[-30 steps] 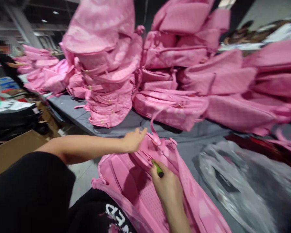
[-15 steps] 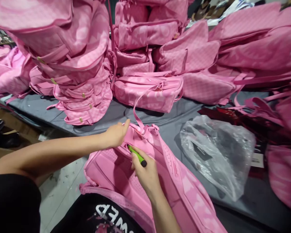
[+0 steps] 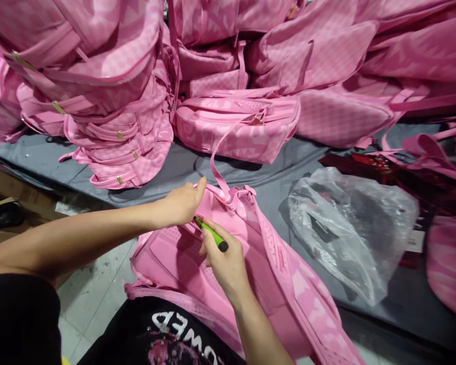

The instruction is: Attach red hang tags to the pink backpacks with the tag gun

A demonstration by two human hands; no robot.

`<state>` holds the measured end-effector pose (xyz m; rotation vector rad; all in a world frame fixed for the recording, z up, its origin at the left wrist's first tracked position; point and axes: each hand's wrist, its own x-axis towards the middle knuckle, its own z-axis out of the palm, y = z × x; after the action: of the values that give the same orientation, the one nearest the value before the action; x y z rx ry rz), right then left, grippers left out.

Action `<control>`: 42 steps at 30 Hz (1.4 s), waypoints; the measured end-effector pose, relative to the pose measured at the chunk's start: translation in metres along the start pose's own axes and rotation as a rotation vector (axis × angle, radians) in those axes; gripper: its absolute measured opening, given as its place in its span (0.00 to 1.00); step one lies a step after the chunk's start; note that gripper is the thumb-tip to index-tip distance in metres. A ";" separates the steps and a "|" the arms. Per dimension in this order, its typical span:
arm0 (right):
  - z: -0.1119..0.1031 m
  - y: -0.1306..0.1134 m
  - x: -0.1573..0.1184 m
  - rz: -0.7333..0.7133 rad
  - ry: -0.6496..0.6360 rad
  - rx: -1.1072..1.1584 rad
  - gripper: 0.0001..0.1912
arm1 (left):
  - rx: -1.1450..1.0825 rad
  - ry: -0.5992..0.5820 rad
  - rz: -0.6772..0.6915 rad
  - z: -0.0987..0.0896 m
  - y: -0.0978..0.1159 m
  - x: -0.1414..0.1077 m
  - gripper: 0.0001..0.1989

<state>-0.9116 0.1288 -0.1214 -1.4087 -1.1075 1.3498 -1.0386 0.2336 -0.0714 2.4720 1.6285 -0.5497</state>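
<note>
A pink backpack (image 3: 251, 233) lies opened out against my body and the table's edge, its inner lining showing. My left hand (image 3: 186, 203) is closed on the backpack's upper edge, close to a thin pink strap that stands up from it. In my right hand (image 3: 224, 258) is a green marker (image 3: 213, 234) with a black end, gripped between thumb and fingers. Its tip points up and left at the lining, just below my left hand. Whether the tip touches the fabric I cannot tell.
Stacked pink backpacks (image 3: 114, 121) rise at the left, and more pink bags (image 3: 235, 132) pile up along the back. A crumpled clear plastic bag (image 3: 349, 228) rests on the grey-covered table (image 3: 273, 203) at the right. Cardboard boxes (image 3: 26, 203) stand on the floor at left.
The view has tilted down and come slightly closer. The marker's tip has shifted a little up and left, nearer my left hand. Both hands keep their hold.
</note>
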 end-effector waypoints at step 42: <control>-0.001 0.001 0.005 -0.153 0.042 -0.219 0.22 | 0.057 0.069 -0.019 0.002 -0.002 -0.004 0.44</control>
<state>-0.9102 0.1332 -0.1237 -1.4677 -1.3386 1.1120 -1.0422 0.2307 -0.0722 2.5466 1.6856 -0.5257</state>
